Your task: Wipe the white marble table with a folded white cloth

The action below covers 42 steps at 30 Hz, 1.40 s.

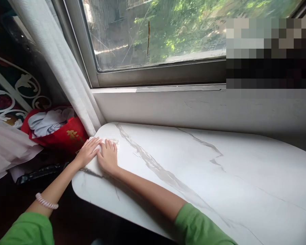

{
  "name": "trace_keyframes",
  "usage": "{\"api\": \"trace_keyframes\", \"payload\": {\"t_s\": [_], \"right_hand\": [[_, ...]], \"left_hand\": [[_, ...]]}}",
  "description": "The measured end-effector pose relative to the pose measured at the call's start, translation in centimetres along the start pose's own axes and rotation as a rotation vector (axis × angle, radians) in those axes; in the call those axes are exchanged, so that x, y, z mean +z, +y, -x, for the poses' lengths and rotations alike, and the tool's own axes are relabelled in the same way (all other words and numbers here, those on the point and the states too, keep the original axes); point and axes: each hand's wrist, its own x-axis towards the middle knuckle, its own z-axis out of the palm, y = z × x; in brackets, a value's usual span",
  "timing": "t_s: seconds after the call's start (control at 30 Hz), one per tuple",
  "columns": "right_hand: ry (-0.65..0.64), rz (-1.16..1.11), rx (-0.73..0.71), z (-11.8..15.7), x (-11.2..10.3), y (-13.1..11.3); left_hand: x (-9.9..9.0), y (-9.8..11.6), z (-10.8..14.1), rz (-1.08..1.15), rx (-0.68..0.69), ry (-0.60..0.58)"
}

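Note:
At the left end of a white marble-patterned table (244, 177), my two hands lie close together on what looks like a thin white cloth. Little of this cloth (92, 164) shows, and its edges blend into the tabletop. My left hand (88, 152) rests flat near the table's left edge, fingers stretched out to the upper right. Beside it, my right hand (108, 156) presses palm down, fingers extended away from me and thumb close to the left hand. Neither hand visibly grips the cloth.
A window (163, 37) and a low wall (168, 105) border the far side. On the left hang a pale curtain (58, 58) and a red bag (66, 136) holding light clothes. A pixelated block hides the upper right.

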Motion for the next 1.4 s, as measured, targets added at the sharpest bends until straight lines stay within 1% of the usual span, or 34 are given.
{"api": "trace_keyframes", "payload": {"t_s": [0.13,0.2,0.27,0.33,0.4,0.47,0.57,0.73,0.8,0.87,0.93,1.03,1.13,1.2,1.3,1.4], "right_hand": [[0.134,0.14,-0.017,-5.5,0.0,2.8],[0.147,0.211,-0.01,-7.9,-0.3,4.3],[0.111,0.269,-0.033,-9.8,-0.8,5.6],[0.076,0.302,-0.059,-11.2,-1.2,6.5],[0.081,0.317,-0.067,-12.1,-1.6,7.1],[0.097,0.323,-0.068,-12.6,-1.8,7.4],[0.118,0.322,-0.082,-12.7,-1.9,7.5],[0.12,0.336,-0.098,-11.6,-2.3,7.4],[0.107,0.339,-0.1,-10.5,-2.6,7.3],[0.095,0.337,-0.098,-8.9,-2.9,7.0],[0.097,0.334,-0.105,-6.8,-3.3,6.6],[0.09,0.319,-0.158,-2.9,-4.0,6.0],[0.061,0.311,-0.215,0.7,-4.8,5.6],[0.058,0.317,-0.228,3.0,-5.3,5.3],[0.049,0.329,-0.259,6.5,-6.2,4.8],[0.029,0.341,-0.319,10.2,-7.3,4.7]], "left_hand": [[0.9,-1.4,-7.4,-0.01,-0.008,0.002],[1.4,-1.8,-10.6,-0.013,-0.006,0.001],[1.8,-2.2,-13.1,-0.014,0.004,0.009],[2.1,-2.7,-14.8,-0.01,0.018,0.025],[2.3,-3.0,-15.8,-0.007,0.029,0.037],[2.4,-3.2,-16.4,-0.008,0.03,0.041],[2.5,-3.1,-16.5,-0.006,0.031,0.064],[2.5,-2.1,-15.4,-0.01,0.033,0.101],[2.5,-1.4,-14.6,-0.02,0.035,0.101],[2.5,-0.4,-13.2,-0.046,0.043,0.099],[2.5,0.8,-11.3,-0.076,0.059,0.101],[2.7,3.0,-7.5,-0.106,0.091,0.12],[2.9,5.1,-3.6,-0.127,0.086,0.164],[3.1,6.5,-1.3,-0.126,0.098,0.196],[3.6,8.8,1.8,-0.119,0.135,0.276],[4.3,11.4,4.7,-0.12,0.155,0.366]]}}
